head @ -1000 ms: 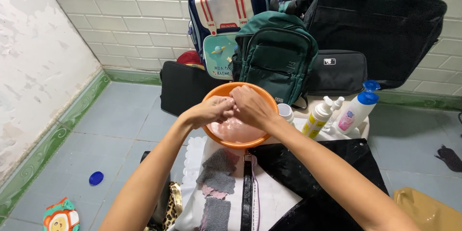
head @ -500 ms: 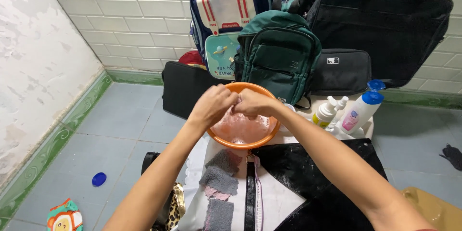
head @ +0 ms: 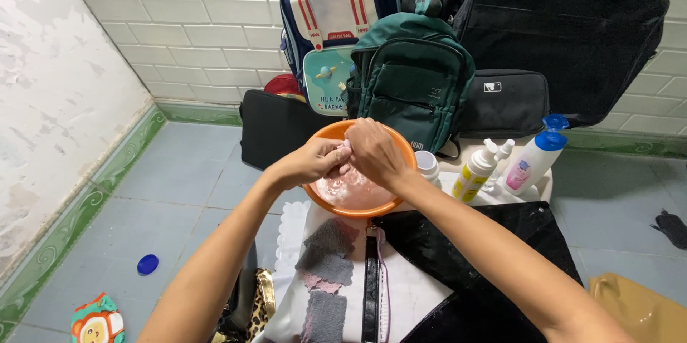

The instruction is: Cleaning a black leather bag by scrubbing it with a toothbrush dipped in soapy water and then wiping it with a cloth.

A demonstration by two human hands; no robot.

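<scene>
Both my hands meet above an orange basin (head: 398, 147) that holds soapy, pinkish water (head: 351, 191). My left hand (head: 313, 161) and my right hand (head: 372, 150) are pressed together, fingers closed on a small pale piece of cloth (head: 346, 145) pinched between them; most of it is hidden by the fingers. The basin stands on a low white table (head: 415, 293), just in front of a green backpack (head: 411, 78).
Grey cloth patches (head: 325, 257), a black strap (head: 370, 278) and a wet black bag (head: 472, 250) lie on the table. White bottles (head: 533, 160) (head: 475, 171) stand right of the basin. Blue backpack (head: 333, 25) and black bags (head: 572, 28) line the tiled wall. A blue cap (head: 147, 264) lies on the floor.
My hands have risen a little from inside the basin to its far rim and stay clasped together on the cloth. The camera view has shifted slightly.
</scene>
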